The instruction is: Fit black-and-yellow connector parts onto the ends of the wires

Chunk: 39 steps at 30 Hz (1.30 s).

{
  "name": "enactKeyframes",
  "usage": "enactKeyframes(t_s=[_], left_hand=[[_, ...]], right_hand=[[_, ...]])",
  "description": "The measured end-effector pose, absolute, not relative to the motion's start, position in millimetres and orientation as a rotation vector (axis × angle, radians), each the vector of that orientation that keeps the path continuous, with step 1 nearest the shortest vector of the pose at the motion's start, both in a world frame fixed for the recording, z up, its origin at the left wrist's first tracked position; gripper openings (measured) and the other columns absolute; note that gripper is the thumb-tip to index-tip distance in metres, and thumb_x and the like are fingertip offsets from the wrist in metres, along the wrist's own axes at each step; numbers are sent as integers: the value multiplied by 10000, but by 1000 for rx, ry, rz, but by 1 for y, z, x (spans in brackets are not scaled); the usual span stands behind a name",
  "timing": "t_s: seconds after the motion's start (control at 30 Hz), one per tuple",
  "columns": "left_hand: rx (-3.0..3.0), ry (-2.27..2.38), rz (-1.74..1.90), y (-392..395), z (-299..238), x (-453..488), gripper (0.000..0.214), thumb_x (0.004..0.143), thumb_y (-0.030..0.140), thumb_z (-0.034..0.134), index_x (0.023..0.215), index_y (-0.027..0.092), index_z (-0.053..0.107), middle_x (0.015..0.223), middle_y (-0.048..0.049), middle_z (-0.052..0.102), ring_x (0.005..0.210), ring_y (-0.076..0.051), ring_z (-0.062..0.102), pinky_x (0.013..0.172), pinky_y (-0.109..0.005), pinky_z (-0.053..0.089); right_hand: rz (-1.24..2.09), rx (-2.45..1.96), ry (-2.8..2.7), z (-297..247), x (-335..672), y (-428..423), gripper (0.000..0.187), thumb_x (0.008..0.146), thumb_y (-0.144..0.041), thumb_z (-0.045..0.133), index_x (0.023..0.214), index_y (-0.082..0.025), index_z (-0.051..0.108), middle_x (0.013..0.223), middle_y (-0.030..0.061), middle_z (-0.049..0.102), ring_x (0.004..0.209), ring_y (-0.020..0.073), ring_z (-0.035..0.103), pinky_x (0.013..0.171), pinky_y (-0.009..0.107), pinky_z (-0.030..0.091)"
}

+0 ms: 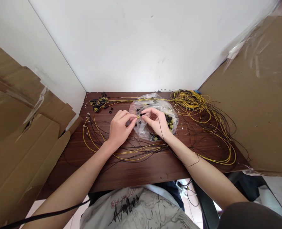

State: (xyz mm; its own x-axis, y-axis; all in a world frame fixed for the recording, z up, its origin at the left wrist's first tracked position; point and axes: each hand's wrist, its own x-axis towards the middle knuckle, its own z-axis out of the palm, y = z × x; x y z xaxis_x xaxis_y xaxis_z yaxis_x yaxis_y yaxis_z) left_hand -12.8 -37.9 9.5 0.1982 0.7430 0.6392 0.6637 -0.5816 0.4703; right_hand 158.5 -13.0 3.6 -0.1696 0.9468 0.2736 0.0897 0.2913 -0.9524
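My left hand [119, 127] and my right hand [156, 120] meet over the middle of a dark wooden table [136, 171]. Both pinch a small black and yellow part [139, 116] between thumb and fingertips, the fingertips almost touching. A thin black wire [190, 163] trails from my right hand over my wrist. Just behind and under my right hand lies a clear plastic bag [155, 106] with several small black and yellow parts inside.
A tangled coil of yellow and black wires [203, 111] fills the table's right side. More wire loops [93, 136] lie at the left and front. Several finished black and yellow pieces [98, 103] sit at the back left. Cardboard sheets [262, 95] flank both sides.
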Motion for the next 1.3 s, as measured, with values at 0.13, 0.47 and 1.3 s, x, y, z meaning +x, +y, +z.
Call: enactKeyframes(t_s=[0.13, 0.47, 1.3], left_hand=[[2367, 1378, 1332, -38, 9, -12, 122, 864, 219, 555, 870, 179, 669, 738, -27, 595, 751, -164, 520, 683, -294, 433], [2375, 1379, 1315, -38, 9, -13, 118, 865, 238, 562, 875, 177, 662, 736, -24, 586, 760, -166, 513, 681, -289, 429], [2369, 1397, 1321, -38, 10, -13, 118, 867, 229, 554, 837, 180, 657, 731, -25, 593, 750, -169, 512, 694, -305, 427]], right_hand=[[1053, -981, -1573, 3, 157, -14, 162, 735, -272, 645, 873, -187, 646, 687, -10, 603, 613, 125, 536, 607, 263, 443], [1057, -965, -1628, 3, 156, -16, 173, 757, -289, 637, 893, -182, 649, 706, -1, 604, 618, 126, 534, 619, 262, 446], [1059, -962, -1592, 4, 157, -15, 173, 741, -298, 649, 875, -188, 645, 671, -14, 577, 586, 119, 502, 583, 257, 427]])
